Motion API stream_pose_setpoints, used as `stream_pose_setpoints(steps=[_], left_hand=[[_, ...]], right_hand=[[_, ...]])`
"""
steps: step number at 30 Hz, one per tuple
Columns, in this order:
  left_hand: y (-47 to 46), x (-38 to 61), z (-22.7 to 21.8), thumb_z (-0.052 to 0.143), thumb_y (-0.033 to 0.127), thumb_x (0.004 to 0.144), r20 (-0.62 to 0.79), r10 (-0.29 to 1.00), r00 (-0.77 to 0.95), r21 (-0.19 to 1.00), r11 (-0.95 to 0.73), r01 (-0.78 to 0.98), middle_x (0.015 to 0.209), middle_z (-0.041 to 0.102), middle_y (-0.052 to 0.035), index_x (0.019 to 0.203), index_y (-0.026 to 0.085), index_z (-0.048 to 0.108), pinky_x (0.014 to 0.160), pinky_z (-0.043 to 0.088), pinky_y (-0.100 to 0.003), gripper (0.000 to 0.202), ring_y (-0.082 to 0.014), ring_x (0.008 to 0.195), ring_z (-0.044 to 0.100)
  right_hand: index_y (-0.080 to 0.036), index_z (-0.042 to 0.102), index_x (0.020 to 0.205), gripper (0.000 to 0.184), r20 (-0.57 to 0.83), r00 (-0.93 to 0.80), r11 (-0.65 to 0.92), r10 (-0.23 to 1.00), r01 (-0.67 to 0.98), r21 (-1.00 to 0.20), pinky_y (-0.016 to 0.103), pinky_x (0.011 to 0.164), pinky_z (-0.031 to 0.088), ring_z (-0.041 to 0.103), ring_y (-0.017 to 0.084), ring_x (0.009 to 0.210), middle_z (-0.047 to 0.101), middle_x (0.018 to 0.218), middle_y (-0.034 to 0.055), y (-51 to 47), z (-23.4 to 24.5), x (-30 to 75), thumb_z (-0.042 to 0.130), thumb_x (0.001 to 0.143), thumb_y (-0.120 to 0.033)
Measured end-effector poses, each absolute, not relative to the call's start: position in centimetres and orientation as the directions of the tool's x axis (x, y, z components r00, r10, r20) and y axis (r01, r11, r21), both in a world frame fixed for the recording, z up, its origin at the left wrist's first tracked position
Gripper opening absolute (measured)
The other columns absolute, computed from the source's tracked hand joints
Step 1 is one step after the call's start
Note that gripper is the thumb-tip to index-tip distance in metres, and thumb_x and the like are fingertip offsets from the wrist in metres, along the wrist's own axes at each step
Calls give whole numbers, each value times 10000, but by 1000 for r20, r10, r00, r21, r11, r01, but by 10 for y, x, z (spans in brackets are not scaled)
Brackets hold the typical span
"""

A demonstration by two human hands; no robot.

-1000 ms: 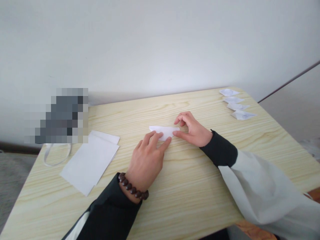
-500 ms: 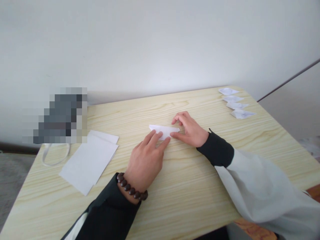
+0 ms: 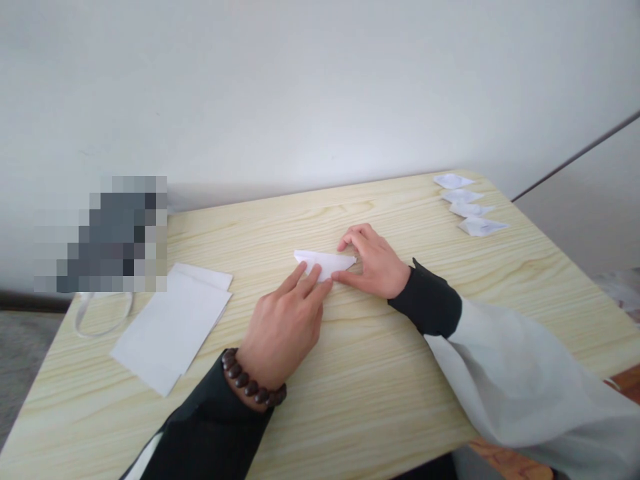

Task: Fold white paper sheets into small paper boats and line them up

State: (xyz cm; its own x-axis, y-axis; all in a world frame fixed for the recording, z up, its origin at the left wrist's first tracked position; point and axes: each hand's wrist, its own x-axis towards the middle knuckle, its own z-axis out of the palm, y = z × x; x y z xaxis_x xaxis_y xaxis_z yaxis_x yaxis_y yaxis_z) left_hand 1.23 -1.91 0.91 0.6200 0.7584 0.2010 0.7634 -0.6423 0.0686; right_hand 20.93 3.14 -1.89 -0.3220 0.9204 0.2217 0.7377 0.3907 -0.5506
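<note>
A small folded white paper [image 3: 323, 261] lies flat near the middle of the light wooden table [image 3: 380, 393]. My left hand [image 3: 285, 327], with a dark bead bracelet at the wrist, presses the paper's near edge with its fingertips stretched out. My right hand [image 3: 373, 263] is curled at the paper's right tip, thumb and fingers pinching it against the table.
Several blank white sheets [image 3: 167, 327] are stacked at the left of the table, beside a white loop of strap [image 3: 103, 317] and a blurred dark object. Several small folded paper pieces [image 3: 470, 203] lie in a row at the far right corner. A white wall stands behind.
Both hands have stayed on the folded paper. The right hand's fingers have closed in a little on the paper's right tip, and the view has shifted slightly.
</note>
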Motion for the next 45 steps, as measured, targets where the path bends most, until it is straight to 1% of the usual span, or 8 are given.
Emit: stream_pose_setpoints(steps=[8,13,19,25,32,35,39,45], left_hand=[[-19,11,12,455,122,853,186,754,629,90,-651,754,1263,605,-60,1121,189,636,887,548,-407,330,-264,1225,509],[-19,13,13,450,132,851,184,762,621,81,-642,763,1267,604,-53,1154,197,621,851,565,-401,354,-261,1220,515],[-20,14,13,459,131,852,160,775,611,64,-626,777,1266,604,-41,1116,218,640,781,589,-394,332,-265,1205,528],[-20,16,12,484,128,840,200,764,614,42,-633,773,1255,611,-62,1134,201,633,751,597,-395,338,-273,1185,545],[-18,10,10,474,138,854,248,739,626,43,-654,755,1200,647,-45,1079,201,652,774,585,-380,294,-257,1140,579],[-18,11,9,484,149,854,308,732,608,47,-650,758,1141,677,-34,1032,206,666,795,568,-372,260,-237,1066,620],[-15,15,8,492,157,857,340,762,551,98,-611,786,1062,693,-45,994,207,674,755,555,-364,233,-226,961,636],[-6,14,1,497,221,886,333,795,507,252,-593,765,1041,632,-79,1009,198,674,857,492,-400,217,-235,997,543]], right_hand=[[-188,485,1006,334,195,-380,412,904,656,-633,374,812,456,496,191,853,465,1049,83,34,-15,215,613,699,-214],[-204,501,969,395,211,-313,376,926,738,-560,432,847,428,478,256,984,486,1062,90,31,-17,209,702,668,-362],[-201,483,996,315,182,-412,424,893,633,-648,373,829,458,493,191,883,464,1052,77,35,-15,217,613,709,-205],[-198,508,967,372,185,-351,391,918,721,-573,441,870,424,471,261,1019,486,1067,91,33,-16,211,689,678,-348],[-194,488,1011,317,166,-421,417,892,622,-663,378,845,455,499,183,869,463,1069,81,37,-16,218,571,708,-159],[-187,504,988,290,227,-420,460,879,618,-638,369,840,456,507,200,924,484,1060,90,37,-19,217,543,706,-135],[-186,534,975,242,307,-357,470,882,696,-543,401,857,435,511,240,992,534,1043,98,31,-23,211,593,747,-240],[-197,573,1107,412,306,-355,465,883,749,-472,422,922,382,520,251,1037,541,1179,93,25,-23,206,605,803,-472]])
